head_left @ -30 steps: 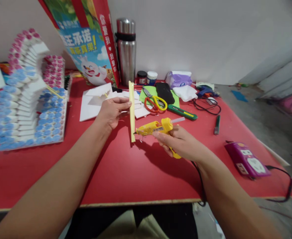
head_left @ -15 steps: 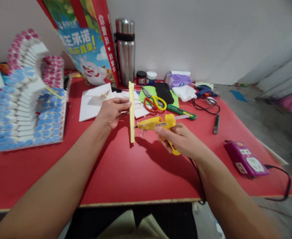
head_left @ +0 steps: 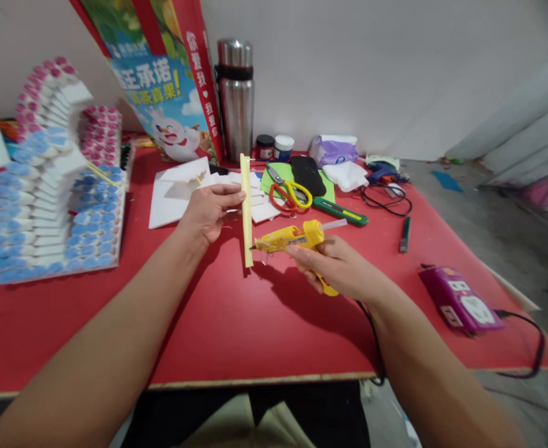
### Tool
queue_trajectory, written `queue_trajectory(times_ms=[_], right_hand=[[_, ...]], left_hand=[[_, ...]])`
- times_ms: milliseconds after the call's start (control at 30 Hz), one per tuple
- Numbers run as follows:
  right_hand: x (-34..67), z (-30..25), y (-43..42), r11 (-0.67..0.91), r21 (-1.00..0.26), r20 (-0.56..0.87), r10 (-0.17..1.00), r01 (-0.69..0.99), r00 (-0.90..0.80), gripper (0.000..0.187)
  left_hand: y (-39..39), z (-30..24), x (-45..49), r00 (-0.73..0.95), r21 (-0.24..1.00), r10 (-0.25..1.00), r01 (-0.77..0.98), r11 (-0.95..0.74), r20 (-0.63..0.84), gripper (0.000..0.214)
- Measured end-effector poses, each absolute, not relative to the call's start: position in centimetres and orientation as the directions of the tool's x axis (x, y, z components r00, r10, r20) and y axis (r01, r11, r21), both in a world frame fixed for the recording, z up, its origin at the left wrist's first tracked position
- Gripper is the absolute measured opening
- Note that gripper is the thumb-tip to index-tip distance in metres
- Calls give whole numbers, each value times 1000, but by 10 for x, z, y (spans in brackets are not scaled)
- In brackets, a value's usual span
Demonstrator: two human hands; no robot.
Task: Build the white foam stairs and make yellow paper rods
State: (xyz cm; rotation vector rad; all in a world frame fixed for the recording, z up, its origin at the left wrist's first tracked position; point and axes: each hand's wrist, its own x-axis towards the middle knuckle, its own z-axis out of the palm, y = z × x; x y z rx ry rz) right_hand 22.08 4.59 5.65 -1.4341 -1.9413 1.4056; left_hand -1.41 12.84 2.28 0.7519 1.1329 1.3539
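My left hand point(head_left: 207, 210) pinches a long pale yellow strip point(head_left: 246, 211) and holds it upright above the red table point(head_left: 236, 323). A yellow hot glue gun point(head_left: 292, 239) sits in my right hand point(head_left: 337, 267), fingers wrapped round its grip. The gun's nozzle points left and touches the lower part of the strip. A clear glue stick pokes out of the gun's back end. A black cord runs from the gun down past the table's front edge.
A stepped white foam model point(head_left: 52, 180) with blue and pink dots stands at the left. White paper pieces point(head_left: 180, 186), scissors point(head_left: 290, 190), a utility knife point(head_left: 342, 211), a steel flask point(head_left: 235, 99), a printed bag point(head_left: 162, 81) and a purple power strip point(head_left: 461, 298) lie around.
The glue gun's nozzle rose a little along the strip, then came back down to its lower part. My left hand kept the strip still.
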Motion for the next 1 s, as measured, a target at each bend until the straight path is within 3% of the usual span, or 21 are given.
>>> queue_trajectory(times_ms=[533, 1000], right_hand=[[223, 64, 43, 66, -849, -280, 786, 525, -551, 51], [223, 59, 46, 22, -845, -258, 858, 534, -444, 59]], left_hand=[[129, 23, -14, -136, 916, 972, -380, 127, -191, 23], [130, 19, -15, -122, 927, 977, -354, 122, -175, 22]])
